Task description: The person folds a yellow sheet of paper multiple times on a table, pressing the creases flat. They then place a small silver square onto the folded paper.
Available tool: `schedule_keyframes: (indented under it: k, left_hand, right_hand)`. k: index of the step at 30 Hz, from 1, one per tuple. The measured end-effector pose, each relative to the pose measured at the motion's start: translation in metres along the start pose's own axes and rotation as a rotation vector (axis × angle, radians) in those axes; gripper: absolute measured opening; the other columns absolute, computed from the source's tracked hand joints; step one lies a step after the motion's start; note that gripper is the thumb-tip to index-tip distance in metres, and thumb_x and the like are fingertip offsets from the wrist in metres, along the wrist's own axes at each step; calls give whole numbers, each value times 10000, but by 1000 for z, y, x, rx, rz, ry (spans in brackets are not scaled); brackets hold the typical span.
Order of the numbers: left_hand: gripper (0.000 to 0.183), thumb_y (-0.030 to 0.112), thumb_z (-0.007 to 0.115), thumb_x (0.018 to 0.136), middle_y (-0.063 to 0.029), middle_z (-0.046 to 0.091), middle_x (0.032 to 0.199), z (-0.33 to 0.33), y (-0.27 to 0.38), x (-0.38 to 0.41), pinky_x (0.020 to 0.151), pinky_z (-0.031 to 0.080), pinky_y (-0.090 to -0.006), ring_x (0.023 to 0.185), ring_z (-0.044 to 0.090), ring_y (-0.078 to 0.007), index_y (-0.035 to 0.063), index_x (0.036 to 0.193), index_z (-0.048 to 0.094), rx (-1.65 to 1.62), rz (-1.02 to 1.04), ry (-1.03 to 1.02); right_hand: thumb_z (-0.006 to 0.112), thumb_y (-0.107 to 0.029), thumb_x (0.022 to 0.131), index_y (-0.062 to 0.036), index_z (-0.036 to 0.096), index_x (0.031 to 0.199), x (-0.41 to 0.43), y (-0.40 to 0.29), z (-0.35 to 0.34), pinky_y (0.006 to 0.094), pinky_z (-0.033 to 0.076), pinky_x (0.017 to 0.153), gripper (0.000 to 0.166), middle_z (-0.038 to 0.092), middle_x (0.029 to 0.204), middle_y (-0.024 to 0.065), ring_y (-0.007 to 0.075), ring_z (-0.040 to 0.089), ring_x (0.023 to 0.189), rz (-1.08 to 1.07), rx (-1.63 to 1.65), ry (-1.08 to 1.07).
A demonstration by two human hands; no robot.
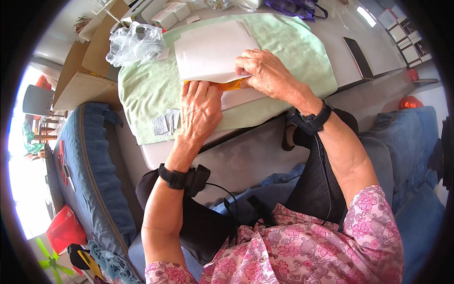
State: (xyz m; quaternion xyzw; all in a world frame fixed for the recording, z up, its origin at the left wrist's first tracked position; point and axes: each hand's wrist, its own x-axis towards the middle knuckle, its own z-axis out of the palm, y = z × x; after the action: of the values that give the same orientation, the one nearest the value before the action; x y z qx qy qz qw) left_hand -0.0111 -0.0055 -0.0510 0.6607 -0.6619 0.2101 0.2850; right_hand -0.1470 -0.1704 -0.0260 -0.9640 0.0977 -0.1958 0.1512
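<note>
Several white paper sheets (216,49) lie stacked on a pale green towel (291,39). Along their near edge shows a shiny orange sheet (230,85), mostly covered by the white paper above it. My left hand (202,106) has its fingers bent against that edge at the left, over the orange sheet; its thumb and fingertips are hidden. At the right end, my right hand (266,72) pinches the edge of the top white paper, with the thumb beside the orange sheet. Several small silvery squares (166,122) lie on the towel left of my left wrist.
A clear plastic bag (136,44) sits at the towel's left, beside an open cardboard box (85,85). White boxes (170,16) and a purple bag (296,9) lie at the back. A dark phone (357,58) rests at the right. A blue-covered seat (95,170) flanks the table.
</note>
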Motion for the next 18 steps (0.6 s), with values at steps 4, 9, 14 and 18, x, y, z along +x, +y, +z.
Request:
schedule_keyframes:
  k: [4,9,14,18]
  left_hand:
    - [190,44,738,739,-110,622,924,-5,-2,-4,798,462,-423,898,583,-324,28,895,632,40,-73,2]
    - [414,3,768,681,-175,546,1059,-9,-3,-4,838,442,-454,967,522,-353,-13,1046,572,151,-169,131]
    - [614,4,769,668,-166,500,1182,-13,-6,1,920,390,-473,1094,484,-339,49,1245,563,303,-189,137]
    - [471,-15,698,683,-152,547,1159,-14,-14,0,933,386,-463,1096,517,-326,82,1141,641,295,-148,88]
  right_hand:
    - [797,-77,694,-52,584,842,-1,3,2,389,492,776,260,597,850,54,252,602,832,-9,9,36]
    - [801,-74,690,-51,586,839,-1,5,0,374,507,753,263,606,843,48,241,610,818,11,38,13]
    - [805,-50,674,-50,581,834,-1,3,-3,360,518,743,274,605,838,42,227,615,811,22,46,-3]
    - [809,-30,665,-47,580,834,-2,2,-4,351,523,731,284,606,839,39,222,615,807,35,77,-6]
